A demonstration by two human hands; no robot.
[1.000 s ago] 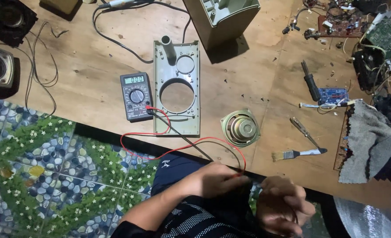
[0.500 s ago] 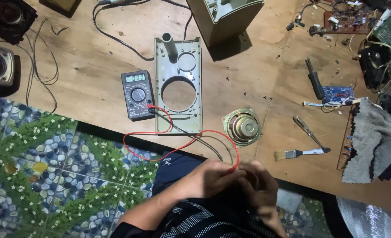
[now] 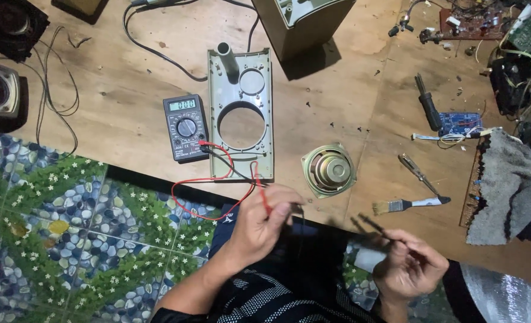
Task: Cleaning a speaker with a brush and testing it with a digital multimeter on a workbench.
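Your left hand (image 3: pixel 259 224), low in the middle of the frame, is closed on the red probe (image 3: pixel 264 197), whose red lead (image 3: pixel 185 206) loops back to the meter (image 3: pixel 185 127) left of centre on the bench (image 3: pixel 128 107). Your right hand (image 3: pixel 410 266), at lower right, pinches the black probe (image 3: pixel 373 226), its tip pointing up-left. Above the hands lie the grey panel (image 3: pixel 241 113) just beside the meter, the speaker (image 3: pixel 329 170) and a small brush (image 3: pixel 409 204).
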